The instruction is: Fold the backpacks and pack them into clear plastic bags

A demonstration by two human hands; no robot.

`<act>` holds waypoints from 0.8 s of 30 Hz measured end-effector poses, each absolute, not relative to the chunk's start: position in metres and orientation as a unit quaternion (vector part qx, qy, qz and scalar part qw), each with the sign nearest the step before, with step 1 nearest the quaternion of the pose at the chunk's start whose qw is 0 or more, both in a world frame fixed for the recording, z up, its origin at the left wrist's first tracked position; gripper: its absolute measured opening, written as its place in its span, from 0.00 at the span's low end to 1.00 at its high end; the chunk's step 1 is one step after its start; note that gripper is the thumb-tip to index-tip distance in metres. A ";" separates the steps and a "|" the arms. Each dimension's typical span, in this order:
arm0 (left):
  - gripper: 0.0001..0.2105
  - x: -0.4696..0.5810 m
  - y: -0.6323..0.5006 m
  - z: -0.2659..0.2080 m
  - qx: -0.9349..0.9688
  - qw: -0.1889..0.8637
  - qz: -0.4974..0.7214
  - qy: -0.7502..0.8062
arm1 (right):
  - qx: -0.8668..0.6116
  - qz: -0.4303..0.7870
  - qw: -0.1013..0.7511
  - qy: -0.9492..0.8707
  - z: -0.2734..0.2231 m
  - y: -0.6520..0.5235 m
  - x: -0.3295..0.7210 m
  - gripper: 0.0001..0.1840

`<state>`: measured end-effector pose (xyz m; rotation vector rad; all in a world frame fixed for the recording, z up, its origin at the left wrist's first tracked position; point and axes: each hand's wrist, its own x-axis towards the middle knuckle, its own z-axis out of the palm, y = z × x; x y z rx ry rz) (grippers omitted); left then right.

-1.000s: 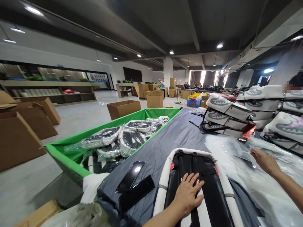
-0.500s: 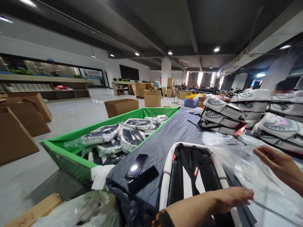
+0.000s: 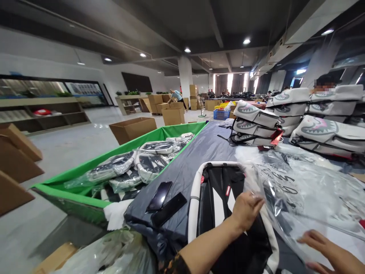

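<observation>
A black and white backpack lies strap side up on the dark grey table cover, with a small red label between its straps. My left hand is over the backpack, its fingers pinched on the edge of a clear plastic bag. The bag carries dark printed lettering and spreads to the right, partly over the backpack's right border. Lower right, my right hand grips the bag's near edge, fingers and thumb curled around the film. More clear film lies flat beneath and beyond it.
Stacked white backpacks with shark-mouth prints stand at the right back. Two dark phones lie left of the backpack. A green-rimmed bin holds several bagged backpacks. Cardboard boxes stand on the floor; a person bends over some farther back.
My left hand has moved left and up, closing on the bag's edge. My right hand has come down with the bag, which now opens out between both hands. The view has shifted slightly.
</observation>
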<state>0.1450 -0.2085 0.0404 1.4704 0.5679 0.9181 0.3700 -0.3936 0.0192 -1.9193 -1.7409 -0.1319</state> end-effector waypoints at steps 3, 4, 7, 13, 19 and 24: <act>0.09 0.121 -0.228 0.036 0.774 0.443 0.394 0.222 | -0.694 0.095 0.329 -0.633 0.024 -0.375 0.322 0.31; 0.11 0.115 -0.234 0.033 0.757 0.466 0.391 0.239 | -0.690 0.129 0.353 -0.619 0.025 -0.366 0.306 0.31; 0.17 0.104 -0.246 0.023 0.641 0.594 0.384 0.300 | -0.667 0.180 0.401 -0.602 0.022 -0.339 0.268 0.24; 0.30 0.094 -0.236 -0.002 0.597 0.545 0.427 0.405 | -0.630 0.407 0.420 -0.511 0.017 -0.321 0.256 0.32; 0.28 0.069 -0.217 -0.015 0.665 0.511 0.322 0.439 | -0.662 0.392 0.574 -0.279 0.024 -0.312 0.290 0.33; 0.08 0.037 -0.252 -0.004 0.836 0.146 0.323 0.419 | -0.716 0.154 0.605 -0.311 0.028 -0.308 0.299 0.30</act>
